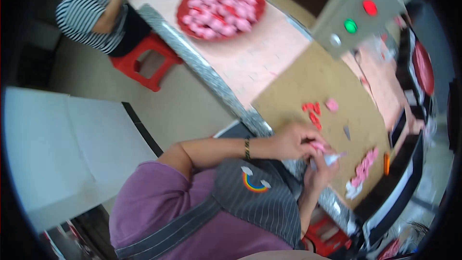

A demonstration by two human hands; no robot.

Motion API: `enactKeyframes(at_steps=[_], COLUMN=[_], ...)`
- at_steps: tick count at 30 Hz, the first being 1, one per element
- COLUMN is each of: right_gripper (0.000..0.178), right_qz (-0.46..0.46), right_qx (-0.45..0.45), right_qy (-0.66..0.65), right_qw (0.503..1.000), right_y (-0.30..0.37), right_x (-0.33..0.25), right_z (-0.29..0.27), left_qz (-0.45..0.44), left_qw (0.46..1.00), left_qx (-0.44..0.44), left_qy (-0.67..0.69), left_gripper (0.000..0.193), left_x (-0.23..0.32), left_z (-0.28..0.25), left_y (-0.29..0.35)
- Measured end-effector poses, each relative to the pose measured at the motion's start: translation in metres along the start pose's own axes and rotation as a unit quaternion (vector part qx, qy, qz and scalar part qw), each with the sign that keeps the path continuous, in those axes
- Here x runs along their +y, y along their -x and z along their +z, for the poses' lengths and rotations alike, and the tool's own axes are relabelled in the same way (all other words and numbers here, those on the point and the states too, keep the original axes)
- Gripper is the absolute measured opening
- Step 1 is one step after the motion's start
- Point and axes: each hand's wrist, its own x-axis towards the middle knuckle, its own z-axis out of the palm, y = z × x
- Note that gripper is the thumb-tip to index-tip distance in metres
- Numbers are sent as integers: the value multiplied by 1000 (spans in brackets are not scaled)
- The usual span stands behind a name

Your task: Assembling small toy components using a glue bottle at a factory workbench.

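Both my hands meet above the near edge of the brown board (288, 91). My left hand (293, 139), with a dark bracelet at the wrist, pinches a small pink piece (315, 145). Close against it, the fingers of my right hand (321, 171) are closed round a small whitish tube (331, 158) with a narrow tip pointing right. Blur hides whether the tip touches the pink piece. Beyond them lie several small red pieces (313, 114), a lone pink piece (331, 105) and a grey pointed cone (347, 132).
Several pink pieces (365, 166) lie in a row at right, with white ones (354, 190) below and an orange stick (387, 163) beside. A red tray (180, 13) holds pink pieces. A control box (332, 7) overhangs the table. A person (96, 19) sits far left.
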Motion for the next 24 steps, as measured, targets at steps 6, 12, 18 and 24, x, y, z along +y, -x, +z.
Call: enactKeyframes(at_steps=[6, 12, 18, 24], right_gripper=[13, 10, 11, 10], right_qz=[-248, -330, -190, -280], right_qx=[-48, -118, -75, -91], right_qy=[372, 424, 257, 355], right_qw=[893, 836, 945, 887], right_y=[4, -4, 11, 15], right_x=[-22, -29, -23, -28], right_z=[11, 17, 14, 18], left_qz=[164, 54, -28, -68], left_qw=[960, 984, 999, 995], left_qx=[25, 0, -29, -67], left_qy=[-225, -173, 3, 27], left_gripper=[23, 26, 18, 16], left_x=[-4, 16, 9, 4], left_z=[-16, -10, -13, -19], left_y=[-3, 4, 10, 9])
